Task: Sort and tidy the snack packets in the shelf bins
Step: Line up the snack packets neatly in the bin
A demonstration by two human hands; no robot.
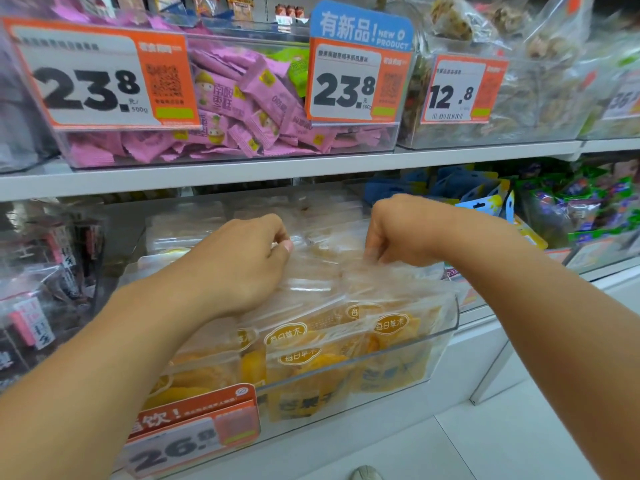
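My left hand [239, 268] pinches the clear top edges of the mango packets [332, 341] standing in the clear bin [446, 344] on the lower shelf, and my right hand [398, 233] curls its fingers [372, 249] onto the same tops. I judge them light, soft and slippery, best gripped at the sealed top strip. Above, another bin [346, 143] holds pink packets [242, 109].

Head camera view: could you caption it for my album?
Both hands, left and right, grip clear mango packets in the lower shelf bin.
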